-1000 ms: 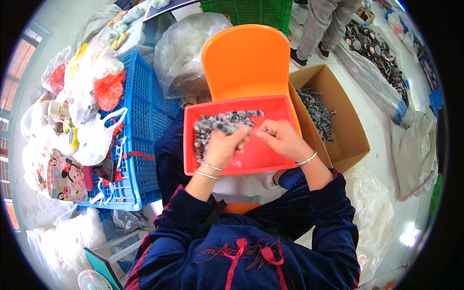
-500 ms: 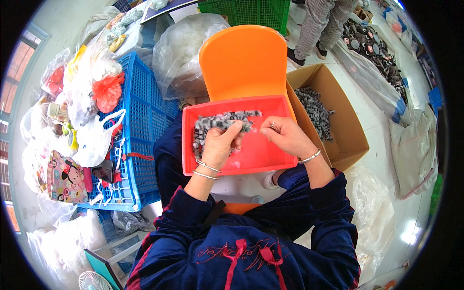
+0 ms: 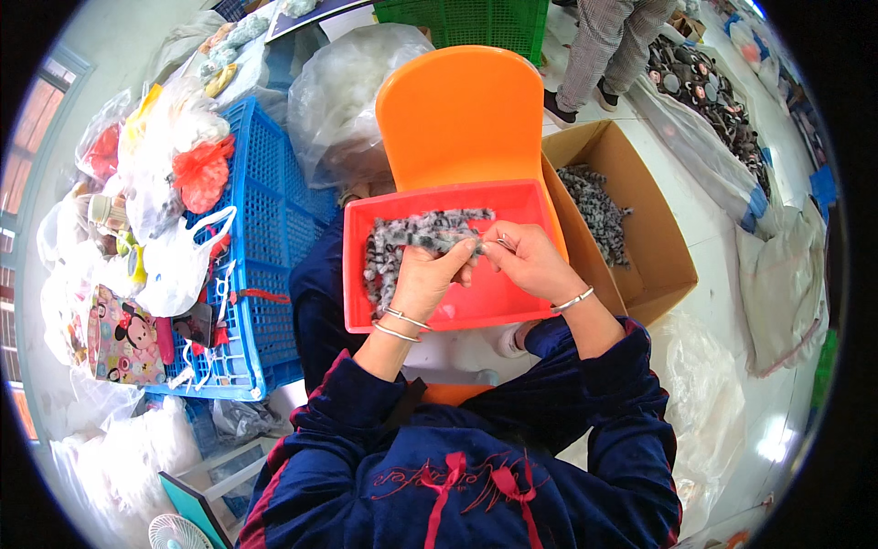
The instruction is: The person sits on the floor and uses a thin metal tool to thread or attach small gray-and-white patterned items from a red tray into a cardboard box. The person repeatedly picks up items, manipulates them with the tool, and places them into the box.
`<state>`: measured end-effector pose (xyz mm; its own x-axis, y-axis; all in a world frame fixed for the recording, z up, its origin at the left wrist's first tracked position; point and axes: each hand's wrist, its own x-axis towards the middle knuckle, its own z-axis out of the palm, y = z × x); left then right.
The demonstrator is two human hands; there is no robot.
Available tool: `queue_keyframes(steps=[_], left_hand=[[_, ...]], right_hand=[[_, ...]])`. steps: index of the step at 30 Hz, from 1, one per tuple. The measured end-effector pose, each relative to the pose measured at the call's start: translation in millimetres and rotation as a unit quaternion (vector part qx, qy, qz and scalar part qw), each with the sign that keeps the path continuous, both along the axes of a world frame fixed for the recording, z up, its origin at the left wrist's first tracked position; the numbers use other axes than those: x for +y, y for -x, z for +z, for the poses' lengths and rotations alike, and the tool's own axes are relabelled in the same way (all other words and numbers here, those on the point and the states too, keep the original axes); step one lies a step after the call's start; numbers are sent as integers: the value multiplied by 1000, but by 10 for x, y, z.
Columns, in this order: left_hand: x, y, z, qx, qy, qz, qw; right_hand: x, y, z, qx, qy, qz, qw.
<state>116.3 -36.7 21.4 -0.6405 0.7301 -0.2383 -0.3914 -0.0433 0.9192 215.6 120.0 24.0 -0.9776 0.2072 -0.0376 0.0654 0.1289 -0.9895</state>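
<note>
My left hand [image 3: 430,277] is closed on a fluffy grey-and-black plush strip [image 3: 437,240], pinching its right end between thumb and fingers. My right hand [image 3: 538,263] meets that end, its fingers closed around a small shiny metal tool [image 3: 505,240] with a loop. The tool's tip is hidden at the strip. Both hands are over a red plastic bin [image 3: 512,306]. More grey-and-black plush strips [image 3: 382,265] lie along the bin's left and back part, partly behind my left hand.
The bin rests against an orange chair [image 3: 460,114]. At right, a cardboard box [image 3: 666,252] holds more plush pieces [image 3: 596,218]. A blue crate [image 3: 279,220] heaped with bags stands at left. A green crate [image 3: 466,23] and a person's legs [image 3: 604,55] are behind.
My left hand has shifted slightly right with the strip. The right hand has moved in a little, closing the gap between the two hands at the strip's end.
</note>
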Motion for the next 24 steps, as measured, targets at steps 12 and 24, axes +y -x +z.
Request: queue_keyframes(steps=[12,24], left_hand=[[114,-146,-101,132,47,55,989],[139,-96,-42,-89,-74,55,992]], right_hand=[[-22,2,-117,7,-49,-52,997],[-9,8,90,-12,197,-73,978]])
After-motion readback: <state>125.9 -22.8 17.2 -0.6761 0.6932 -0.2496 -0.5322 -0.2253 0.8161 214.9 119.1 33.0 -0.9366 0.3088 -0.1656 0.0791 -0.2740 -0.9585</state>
